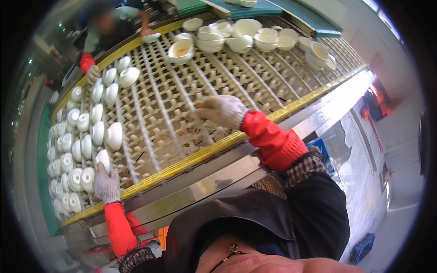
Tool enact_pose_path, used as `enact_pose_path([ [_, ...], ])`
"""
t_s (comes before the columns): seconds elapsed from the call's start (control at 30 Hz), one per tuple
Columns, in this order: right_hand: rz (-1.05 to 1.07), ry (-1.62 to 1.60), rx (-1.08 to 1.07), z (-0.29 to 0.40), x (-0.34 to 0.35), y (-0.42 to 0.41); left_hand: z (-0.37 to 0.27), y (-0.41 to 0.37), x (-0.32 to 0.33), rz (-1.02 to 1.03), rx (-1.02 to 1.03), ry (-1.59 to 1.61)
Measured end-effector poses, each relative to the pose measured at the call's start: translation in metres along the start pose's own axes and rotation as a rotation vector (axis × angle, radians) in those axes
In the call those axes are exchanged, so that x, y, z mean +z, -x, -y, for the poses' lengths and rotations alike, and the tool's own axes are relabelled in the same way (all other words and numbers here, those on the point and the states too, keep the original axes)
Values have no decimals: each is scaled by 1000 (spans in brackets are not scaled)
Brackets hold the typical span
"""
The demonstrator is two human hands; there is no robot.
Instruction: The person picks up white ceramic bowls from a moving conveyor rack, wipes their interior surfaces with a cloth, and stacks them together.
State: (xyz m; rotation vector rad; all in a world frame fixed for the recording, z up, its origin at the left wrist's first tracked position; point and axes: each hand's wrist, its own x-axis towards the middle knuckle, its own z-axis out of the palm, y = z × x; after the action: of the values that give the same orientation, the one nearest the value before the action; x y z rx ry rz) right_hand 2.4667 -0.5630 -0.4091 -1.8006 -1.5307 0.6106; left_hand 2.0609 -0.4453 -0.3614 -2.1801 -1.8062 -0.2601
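Note:
My gloved left hand (106, 184) grips a white bowl (103, 160) tilted on its side near the front edge of the pegged conveyor belt (191, 102). Beside it, rows of white bowls (97, 133) stand on edge among the pegs at the left, several with their foot rings turned outward. My gloved right hand (222, 111) is over the middle of the belt, fingers apart and slightly blurred, holding nothing. Past it, toward the far side, sit loose piles of white bowls (211, 37). Some are nested, and one oval bowl (181, 51) has orange-brown residue inside.
Across the belt, a person (112, 27) reaches over the far edge with one gloved hand at the bowls and a bare hand on another bowl. Yellow guide rails (191, 153) border the belt. A green curtain (44, 163) hangs at the left end, and teal trays (252, 10) lie at the top.

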Motion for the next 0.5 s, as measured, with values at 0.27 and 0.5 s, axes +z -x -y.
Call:
enact_pose_path([
  [0.27, -133, 373, 53, -40, -80, -31, -142, 16, -14, 117, 235, 200],
  [0.5, -524, 247, 266, -128, -143, -93, -178, 20, 2, 45, 494, 347],
])
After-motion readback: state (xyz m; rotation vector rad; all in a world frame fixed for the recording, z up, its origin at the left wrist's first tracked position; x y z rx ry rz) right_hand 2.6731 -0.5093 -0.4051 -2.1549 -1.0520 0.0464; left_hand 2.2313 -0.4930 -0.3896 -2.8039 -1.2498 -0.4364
